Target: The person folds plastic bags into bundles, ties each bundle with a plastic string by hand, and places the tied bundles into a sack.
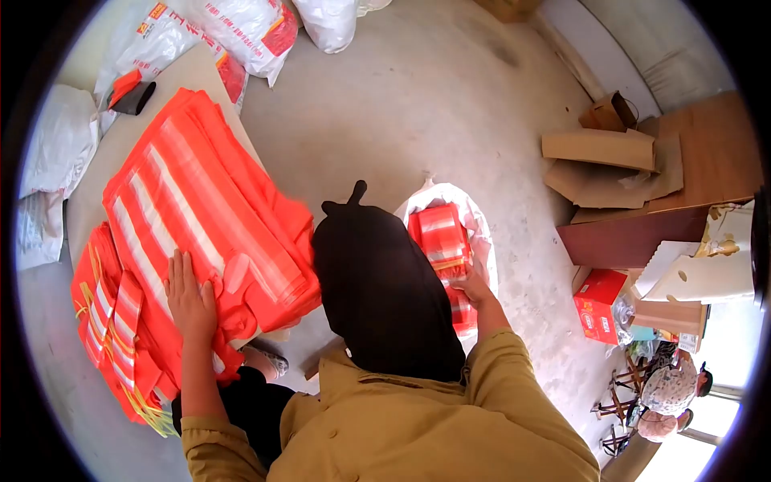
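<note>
My left hand (191, 299) lies flat, fingers stretched, on a tall stack of bright orange vests (189, 185) with silvery-white reflective stripes. Beside that stack, at its lower left, are smaller folded orange striped bundles (112, 321) with yellowish ties. My right hand (477, 287) reaches into an open white sack (484, 233) on the floor. Its fingers are closed at a folded orange vest bundle (438, 229) inside; the fingertips are partly hidden. Between my arms a large black cloth-like shape (377, 289) blocks part of the view.
White printed sacks (241, 32) stand at the upper left, near a black-and-orange item (132, 95). Opened cardboard boxes (602, 153), a brown cabinet (610, 241) and a red carton (596, 305) line the right side. Two people (671, 390) sit at the lower right.
</note>
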A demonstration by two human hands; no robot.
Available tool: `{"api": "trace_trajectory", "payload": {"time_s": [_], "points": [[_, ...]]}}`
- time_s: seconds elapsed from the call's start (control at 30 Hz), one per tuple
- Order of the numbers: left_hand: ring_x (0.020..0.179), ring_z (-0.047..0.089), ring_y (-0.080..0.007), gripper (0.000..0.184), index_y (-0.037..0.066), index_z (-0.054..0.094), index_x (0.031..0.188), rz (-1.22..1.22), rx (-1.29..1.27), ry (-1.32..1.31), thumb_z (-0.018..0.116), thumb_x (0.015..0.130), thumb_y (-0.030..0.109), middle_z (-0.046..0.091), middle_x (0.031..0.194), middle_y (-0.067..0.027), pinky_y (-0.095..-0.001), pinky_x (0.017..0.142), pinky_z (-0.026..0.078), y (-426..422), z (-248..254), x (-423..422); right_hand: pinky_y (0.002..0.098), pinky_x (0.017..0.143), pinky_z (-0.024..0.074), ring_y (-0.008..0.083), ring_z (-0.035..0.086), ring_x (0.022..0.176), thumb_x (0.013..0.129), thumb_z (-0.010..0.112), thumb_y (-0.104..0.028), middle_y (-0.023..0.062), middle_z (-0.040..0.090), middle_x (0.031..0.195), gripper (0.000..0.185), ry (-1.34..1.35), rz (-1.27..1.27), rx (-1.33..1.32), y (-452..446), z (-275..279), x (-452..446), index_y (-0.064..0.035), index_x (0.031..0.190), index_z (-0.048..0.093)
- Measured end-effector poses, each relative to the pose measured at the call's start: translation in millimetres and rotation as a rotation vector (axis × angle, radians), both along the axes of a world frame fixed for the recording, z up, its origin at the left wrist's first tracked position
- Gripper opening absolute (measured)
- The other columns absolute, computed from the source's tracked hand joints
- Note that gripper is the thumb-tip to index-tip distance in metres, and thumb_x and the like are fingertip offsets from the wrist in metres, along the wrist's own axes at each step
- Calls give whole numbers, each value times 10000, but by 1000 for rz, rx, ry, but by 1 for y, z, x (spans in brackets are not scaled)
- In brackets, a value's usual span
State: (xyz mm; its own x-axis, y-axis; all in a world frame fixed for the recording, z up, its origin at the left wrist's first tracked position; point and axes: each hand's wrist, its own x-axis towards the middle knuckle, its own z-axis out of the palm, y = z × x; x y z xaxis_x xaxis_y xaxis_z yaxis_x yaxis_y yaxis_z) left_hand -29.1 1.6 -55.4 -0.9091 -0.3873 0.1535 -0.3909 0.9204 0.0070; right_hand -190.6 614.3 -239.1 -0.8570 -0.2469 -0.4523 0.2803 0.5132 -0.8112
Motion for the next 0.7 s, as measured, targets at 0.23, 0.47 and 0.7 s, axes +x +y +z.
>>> {"api": "trace_trajectory", "payload": {"time_s": [0.23,0.47,0.7], "points": [[1541,328,-345,619,64,423,1571,3,-10,15,503,989,259,368,1658,-156,-524,1247,237,3,1,-1,396,1009,536,261,654,1159,877,738,-110,113,638,1332,690,-32,146,152,20,-40,-20,-51,1502,450],[1540,328,-348,608,61,424,1568,-18,-7,23,498,995,252,370,1656,-157,-537,1242,238,3,3,-1,496,1129,430,386,427,1414,928,713,-380,171,404,1574,701,355,130,893,-56,64,-22,-141,1530,446],[1538,328,-351,627,56,423,1566,-20,28,29,519,981,260,375,1651,-160,-546,1235,246,4,7,-3,600,1244,207,425,214,1564,975,611,-397,186,315,1662,569,644,476,776,-74,7,-6,-186,1494,517]]}}
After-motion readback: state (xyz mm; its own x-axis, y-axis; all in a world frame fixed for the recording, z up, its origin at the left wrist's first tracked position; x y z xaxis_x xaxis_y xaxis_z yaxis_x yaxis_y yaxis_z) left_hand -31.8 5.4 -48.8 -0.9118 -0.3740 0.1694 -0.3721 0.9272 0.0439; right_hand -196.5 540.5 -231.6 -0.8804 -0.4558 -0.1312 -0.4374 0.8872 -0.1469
